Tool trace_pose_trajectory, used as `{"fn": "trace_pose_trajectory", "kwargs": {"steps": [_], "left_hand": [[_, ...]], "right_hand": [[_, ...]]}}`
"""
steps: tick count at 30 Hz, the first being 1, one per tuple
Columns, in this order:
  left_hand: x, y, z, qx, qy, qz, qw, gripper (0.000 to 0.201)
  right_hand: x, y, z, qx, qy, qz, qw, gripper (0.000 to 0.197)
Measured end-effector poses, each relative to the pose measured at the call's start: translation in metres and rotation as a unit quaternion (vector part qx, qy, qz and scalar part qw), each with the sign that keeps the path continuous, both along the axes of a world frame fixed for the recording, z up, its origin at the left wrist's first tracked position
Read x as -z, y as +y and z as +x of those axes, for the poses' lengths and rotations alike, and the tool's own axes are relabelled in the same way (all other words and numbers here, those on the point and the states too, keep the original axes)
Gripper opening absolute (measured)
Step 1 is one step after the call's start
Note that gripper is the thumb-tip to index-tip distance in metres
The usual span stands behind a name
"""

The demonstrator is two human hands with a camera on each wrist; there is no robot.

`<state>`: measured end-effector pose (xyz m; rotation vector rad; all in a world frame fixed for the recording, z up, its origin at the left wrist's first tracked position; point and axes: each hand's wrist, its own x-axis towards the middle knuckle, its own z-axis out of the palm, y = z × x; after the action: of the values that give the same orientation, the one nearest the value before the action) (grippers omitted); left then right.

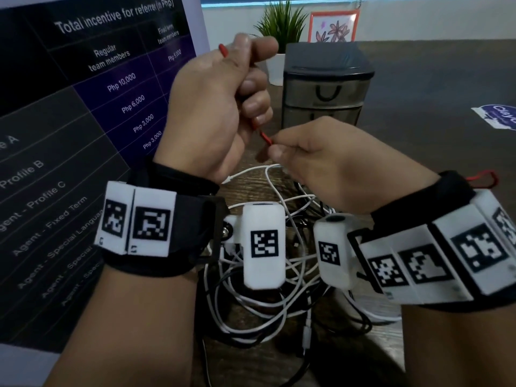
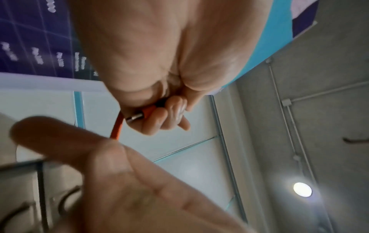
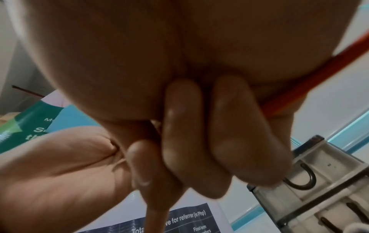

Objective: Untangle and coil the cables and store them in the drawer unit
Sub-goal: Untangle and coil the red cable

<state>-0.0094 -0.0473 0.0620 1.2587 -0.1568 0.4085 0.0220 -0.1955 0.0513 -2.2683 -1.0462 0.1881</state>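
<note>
The drawer unit (image 1: 325, 88) stands toward the counter's (image 1: 432, 88) far edge. Below your hands a tangle of cables (image 1: 279, 303) lies near its front edge. Your left hand (image 1: 217, 107) fists the red cable (image 1: 264, 136); your right hand (image 1: 332, 163) pinches it just below.

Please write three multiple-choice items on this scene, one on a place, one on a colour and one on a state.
1. Where does the drawer unit stand?
A. on the table beyond the hands
B. on the floor
C. on the person's lap

2. What colour is the held cable?
A. blue
B. red
C. green

3. How is the left hand?
A. flat on the table
B. hanging idle
C. curled round the cable

Answers:
1 A, it stands past both hands near the potted plant.
2 B, red shows between the left hand and the right hand.
3 C, its fingers wrap the cable.
</note>
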Motion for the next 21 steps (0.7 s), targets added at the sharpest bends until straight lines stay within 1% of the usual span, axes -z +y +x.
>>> {"fn": "trace_pose_trajectory", "kwargs": {"steps": [1,2,3,5,7,8,11,13,15,17,19,21], "left_hand": [[0.002,0.001,0.002,-0.034,0.001,0.042,0.999,0.031],[0.005,0.001,0.004,-0.072,0.004,0.105,0.992,0.031],[0.008,0.001,0.005,-0.110,0.008,0.186,0.976,0.031],[0.011,0.001,0.006,-0.158,0.021,0.343,0.926,0.029],[0.013,0.001,0.005,-0.148,0.059,0.442,0.883,0.034],[0.013,0.000,0.004,-0.126,0.088,0.469,0.870,0.040],[0.012,-0.003,-0.001,-0.058,0.153,0.499,0.851,0.057],[0.010,-0.006,-0.003,-0.031,0.174,0.499,0.848,0.067],[0.008,-0.010,-0.005,-0.009,0.177,0.487,0.855,0.076],[0.005,-0.014,-0.007,0.007,0.164,0.445,0.880,0.079],[0.001,-0.017,-0.011,0.008,0.139,0.392,0.910,0.075],[-0.003,-0.018,-0.013,0.033,0.107,0.319,0.941,0.070]], "right_hand": [[-0.002,-0.002,-0.001,-0.001,0.000,-0.017,1.000,0.037],[-0.003,-0.003,-0.002,-0.005,0.001,-0.028,1.000,0.038],[-0.006,-0.005,-0.004,-0.013,0.004,-0.037,0.999,0.041],[-0.013,-0.010,-0.008,-0.030,0.006,-0.045,0.999,0.037],[-0.020,-0.017,-0.010,-0.029,-0.005,-0.031,0.999,0.030],[-0.022,-0.021,-0.009,-0.020,-0.012,-0.015,1.000,0.027],[-0.029,-0.033,-0.006,-0.003,-0.018,0.037,0.999,0.014],[-0.031,-0.038,-0.004,0.001,-0.026,0.070,0.997,0.010],[-0.031,-0.040,-0.002,0.022,-0.061,0.111,0.992,0.008],[-0.029,-0.037,0.000,0.062,-0.108,0.167,0.978,0.009],[-0.024,-0.031,0.004,0.096,-0.144,0.236,0.956,0.008],[-0.018,-0.025,0.008,0.122,-0.146,0.292,0.937,0.008]]}}
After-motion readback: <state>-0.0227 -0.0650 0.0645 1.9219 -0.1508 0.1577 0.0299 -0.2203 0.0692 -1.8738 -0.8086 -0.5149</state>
